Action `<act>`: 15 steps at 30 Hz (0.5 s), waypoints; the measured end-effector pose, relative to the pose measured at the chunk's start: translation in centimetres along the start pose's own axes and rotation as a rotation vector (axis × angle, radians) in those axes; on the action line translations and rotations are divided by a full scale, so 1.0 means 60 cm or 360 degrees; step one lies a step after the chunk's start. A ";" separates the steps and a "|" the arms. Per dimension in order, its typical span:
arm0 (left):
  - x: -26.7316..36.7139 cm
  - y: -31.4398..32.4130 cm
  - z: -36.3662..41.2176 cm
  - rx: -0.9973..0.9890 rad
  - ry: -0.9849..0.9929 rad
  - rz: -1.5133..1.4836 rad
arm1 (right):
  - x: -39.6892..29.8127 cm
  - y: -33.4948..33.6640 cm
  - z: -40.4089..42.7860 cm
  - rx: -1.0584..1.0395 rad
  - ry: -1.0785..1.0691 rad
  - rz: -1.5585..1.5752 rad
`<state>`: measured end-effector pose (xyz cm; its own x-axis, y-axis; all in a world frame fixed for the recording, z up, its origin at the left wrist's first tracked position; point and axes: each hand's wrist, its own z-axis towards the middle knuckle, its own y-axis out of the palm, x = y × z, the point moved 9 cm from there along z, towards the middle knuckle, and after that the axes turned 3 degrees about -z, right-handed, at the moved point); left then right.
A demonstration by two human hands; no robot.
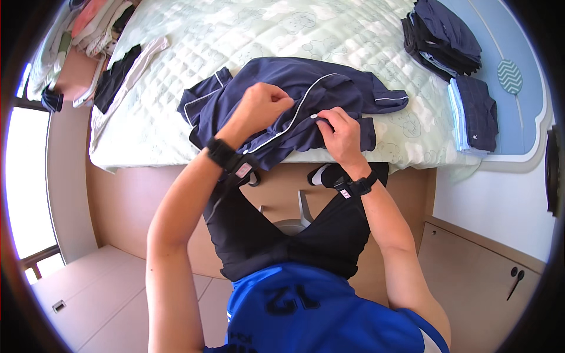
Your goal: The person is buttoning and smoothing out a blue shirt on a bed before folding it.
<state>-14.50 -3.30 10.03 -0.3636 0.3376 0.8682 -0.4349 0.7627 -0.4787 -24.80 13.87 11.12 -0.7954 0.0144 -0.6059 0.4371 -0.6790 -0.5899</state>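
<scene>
A navy pajama shirt (pixel 273 75) with white piping lies spread and rumpled on the bed, its sleeves out to both sides. My right hand (pixel 342 134) pinches the shirt's front edge, right beside a white button (pixel 314 116). Over the middle of the shirt is my left hand (pixel 265 103), fingers curled and thumb against the forefinger, close to the piped edge. Whether cloth is caught between those fingertips cannot be made out. A second white button (pixel 246 152) shows lower on the front edge, near my left wrist.
The bed has a pale green quilted cover (pixel 353 26). Stacked dark clothes (pixel 446 39) and folded garments (pixel 476 114) lie at the right. A black garment (pixel 117 79) and a white one (pixel 132 73) lie at the left, near a clothes pile (pixel 95 31).
</scene>
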 end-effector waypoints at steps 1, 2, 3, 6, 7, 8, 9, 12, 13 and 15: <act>-0.015 0.025 0.019 -0.0116 -0.0118 0.0001 | 0.009 0.003 0.000 -0.0012 0.0071 0.0053; -0.019 0.048 0.037 -0.0161 -0.0121 -0.0003 | 0.013 0.003 -0.002 -0.0001 0.0094 0.0108; -0.022 0.059 0.046 -0.0165 -0.0072 -0.0001 | 0.016 0.003 -0.004 0.0007 0.0097 0.0095; -0.030 0.083 0.062 -0.0211 -0.0039 0.0036 | 0.027 -0.003 -0.012 0.0066 0.0120 0.0294; -0.030 0.089 0.061 -0.0241 -0.0028 0.0058 | 0.033 -0.007 -0.014 0.0096 0.0150 0.0289; -0.035 0.093 0.059 -0.0270 -0.0106 -0.0188 | 0.040 -0.007 -0.015 0.0093 0.0187 0.0349; -0.039 0.098 0.054 -0.0303 -0.0196 -0.0435 | 0.045 -0.006 -0.016 0.0094 0.0222 0.0420; -0.042 0.110 0.039 -0.0473 -0.0329 -0.0522 | 0.050 -0.005 -0.015 0.0085 0.0252 0.0523; -0.037 0.115 0.035 -0.0543 -0.0318 -0.0571 | 0.050 -0.003 -0.014 0.0062 0.0264 0.0561; -0.032 0.117 0.031 -0.0562 -0.0279 -0.0524 | 0.045 -0.002 -0.013 0.0063 0.0245 0.0617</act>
<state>-18.40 0.37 4.72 -0.3999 -0.0263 0.9162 -0.2557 0.9631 -0.0840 -26.68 14.55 9.14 -0.5020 -0.1402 -0.8534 0.6729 -0.6832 -0.2835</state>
